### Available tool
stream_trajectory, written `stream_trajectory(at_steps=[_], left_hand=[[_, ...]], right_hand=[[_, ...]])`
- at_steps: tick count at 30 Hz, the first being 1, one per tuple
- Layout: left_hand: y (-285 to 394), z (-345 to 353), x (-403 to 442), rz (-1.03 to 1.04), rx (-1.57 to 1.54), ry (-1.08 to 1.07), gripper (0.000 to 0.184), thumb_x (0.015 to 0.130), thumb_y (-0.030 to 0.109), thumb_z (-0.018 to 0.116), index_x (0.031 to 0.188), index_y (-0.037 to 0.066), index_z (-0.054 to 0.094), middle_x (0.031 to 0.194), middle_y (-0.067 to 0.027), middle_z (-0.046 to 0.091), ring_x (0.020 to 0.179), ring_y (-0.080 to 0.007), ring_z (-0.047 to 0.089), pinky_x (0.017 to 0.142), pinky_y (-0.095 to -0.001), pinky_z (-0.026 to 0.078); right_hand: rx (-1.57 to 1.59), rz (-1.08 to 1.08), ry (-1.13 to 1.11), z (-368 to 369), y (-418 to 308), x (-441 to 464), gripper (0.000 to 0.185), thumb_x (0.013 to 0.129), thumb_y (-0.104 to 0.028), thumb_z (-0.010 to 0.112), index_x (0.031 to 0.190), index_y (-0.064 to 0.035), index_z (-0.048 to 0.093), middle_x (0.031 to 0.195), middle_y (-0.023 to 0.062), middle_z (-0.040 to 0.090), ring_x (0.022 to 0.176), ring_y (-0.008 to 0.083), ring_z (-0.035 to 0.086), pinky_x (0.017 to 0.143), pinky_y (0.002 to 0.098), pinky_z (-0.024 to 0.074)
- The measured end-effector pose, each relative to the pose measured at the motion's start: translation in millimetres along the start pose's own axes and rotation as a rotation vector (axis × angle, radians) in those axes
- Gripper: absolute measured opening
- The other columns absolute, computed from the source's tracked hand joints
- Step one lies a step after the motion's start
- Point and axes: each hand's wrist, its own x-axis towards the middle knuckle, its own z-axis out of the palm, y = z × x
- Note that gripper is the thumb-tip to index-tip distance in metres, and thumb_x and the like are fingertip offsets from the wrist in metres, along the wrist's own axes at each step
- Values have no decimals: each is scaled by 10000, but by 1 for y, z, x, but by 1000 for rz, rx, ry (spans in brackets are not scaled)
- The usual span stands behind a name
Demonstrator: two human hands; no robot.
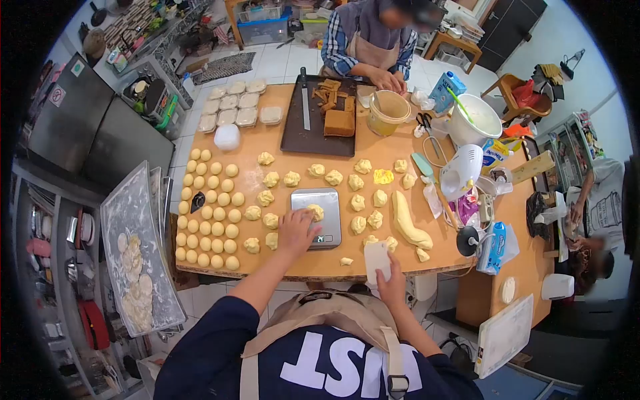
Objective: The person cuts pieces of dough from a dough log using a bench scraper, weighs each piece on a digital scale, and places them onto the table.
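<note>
My left hand [297,230] reaches over a silver scale [327,235], its fingertips at a dough piece [315,213] on the scale's plate. In my right hand [390,283] is a white flat scraper [377,261], held at the table's near edge beside cut dough pieces [391,245]. A long dough strip [408,223] lies to the right. Rough dough pieces [291,179] are spread around the scale. Smooth round dough balls [218,229] stand in rows at the left of the table.
Across the table a person [373,40] works near a dark tray [319,143] with a knife and brown cake. A tub [388,113], a white bowl [475,119] and a hand mixer [461,172] stand at the right. A floured tray [143,253] is at the left.
</note>
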Motion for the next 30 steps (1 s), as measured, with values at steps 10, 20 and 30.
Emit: stream_trajectory(at_steps=[10,20,30], left_hand=[[-6,6,27,-152,39,-80,182,737,285,747,799,131,672,1132,-34,536,1114,-280,440,981,-460,274],[-51,20,27,-193,-446,74,211,790,241,718,726,64,621,1116,-79,542,1103,-287,460,949,-424,337],[-63,-1,30,-130,-252,73,167,818,249,700,753,95,687,1018,-56,601,1023,-270,527,901,-412,400]], right_hand=[[41,22,4,8,-2,-5,578,830,-60,651,1365,-51,432,1236,249,575,1110,399,586,920,422,475],[24,29,100,-6,12,-9,565,840,-72,637,1367,-62,432,1233,251,575,1117,413,579,916,430,477],[27,27,107,-15,11,-8,541,836,-65,628,1345,-22,447,1227,257,576,1090,402,598,907,426,480]])
